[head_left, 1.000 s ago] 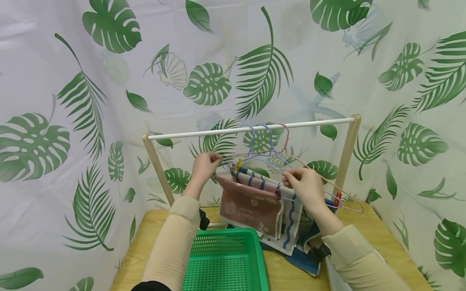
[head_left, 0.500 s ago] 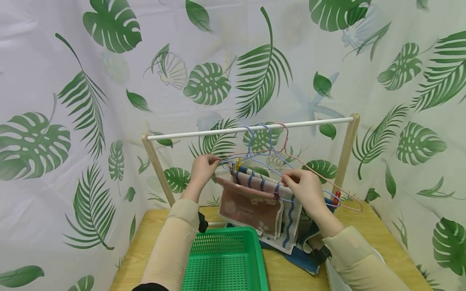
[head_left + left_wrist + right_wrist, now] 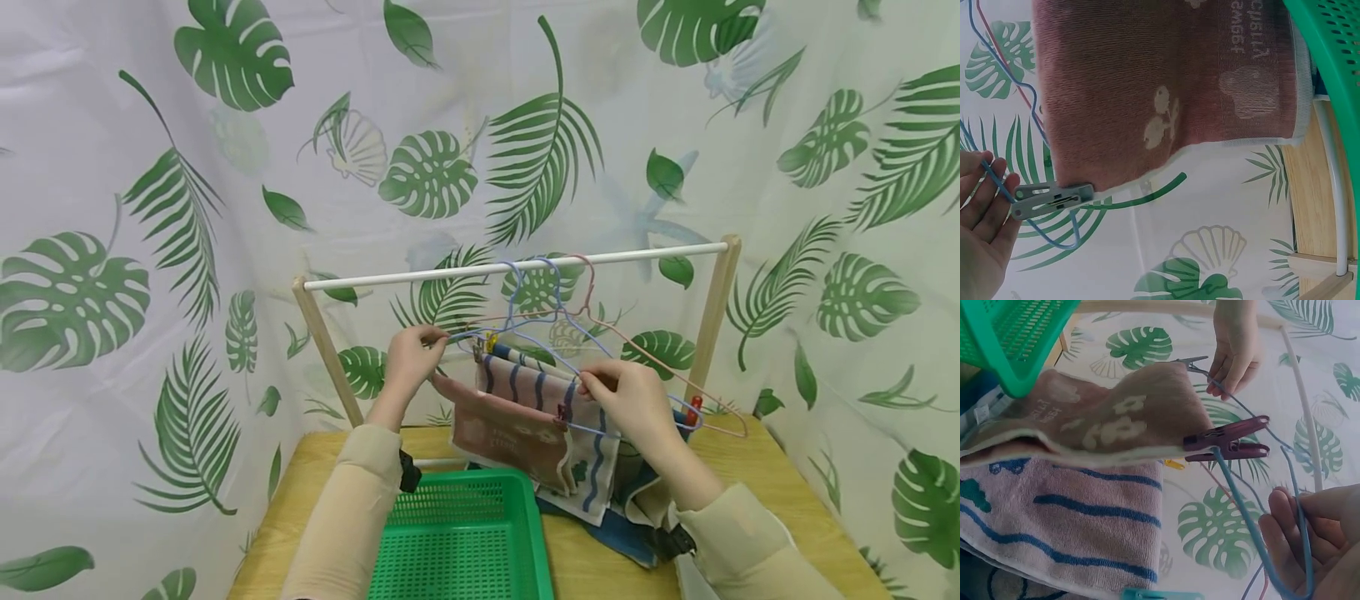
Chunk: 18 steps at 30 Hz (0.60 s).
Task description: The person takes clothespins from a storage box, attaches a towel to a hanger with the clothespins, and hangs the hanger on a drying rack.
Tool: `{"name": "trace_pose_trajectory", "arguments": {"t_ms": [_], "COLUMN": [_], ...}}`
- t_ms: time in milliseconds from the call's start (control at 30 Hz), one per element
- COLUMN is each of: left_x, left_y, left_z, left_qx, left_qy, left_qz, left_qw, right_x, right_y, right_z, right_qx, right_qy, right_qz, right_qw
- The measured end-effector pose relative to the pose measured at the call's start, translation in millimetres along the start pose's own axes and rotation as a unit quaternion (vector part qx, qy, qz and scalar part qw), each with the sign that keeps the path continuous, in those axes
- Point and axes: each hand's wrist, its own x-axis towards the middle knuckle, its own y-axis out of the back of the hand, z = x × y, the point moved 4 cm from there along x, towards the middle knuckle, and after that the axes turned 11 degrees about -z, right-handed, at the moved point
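Note:
A blue wire hanger [image 3: 1240, 503] hangs by its hook from the rack's white rod [image 3: 405, 276]. My left hand [image 3: 411, 367] pinches its left arm between thumb and fingers, and my right hand [image 3: 632, 404] pinches the right arm. Over its bottom bar drapes a dusty-pink towel [image 3: 510, 429] with pale cherry prints. A grey clothespin [image 3: 1054, 199] clips the towel beside my left fingers. At the other end sits a dark purple clothespin [image 3: 1229, 439], close to my right hand.
Behind hang a blue-striped towel [image 3: 1097, 506], another blue hanger and a pink hanger [image 3: 647, 355]. Yellow [image 3: 492, 342] and red [image 3: 695, 410] clothespins show on the rear hangers. A green perforated basket [image 3: 537, 537] stands on the wooden table [image 3: 277, 500] in front of the rack.
Both hands have shifted slightly down and the left also a little left, still pinching the hanger. The pink towel has tipped with it, baring more of the striped towel behind.

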Motion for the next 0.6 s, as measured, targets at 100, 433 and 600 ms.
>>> {"name": "trace_pose_trajectory", "arguments": {"t_ms": [100, 433, 600], "left_x": [-3.2, -4.5, -6.1], "left_y": [1.2, -7.2, -9.5], "left_z": [-0.5, -2.6, -5.6], "left_qx": [-0.003, 0.004, -0.002], "left_qy": [-0.007, -0.018, -0.012], "left_qz": [0.017, -0.003, -0.009], "left_qw": [0.9998, 0.9998, 0.9999], "right_x": [-2.7, -5.2, -9.1], "right_y": [-0.4, 1.7, 6.0], "right_z": [-3.1, 5.6, 8.4], "right_qx": [-0.002, -0.043, -0.09], "right_qy": [0.007, 0.015, 0.034], "right_qz": [0.009, 0.026, 0.039], "right_qw": [1.0, 0.999, 0.995]}}
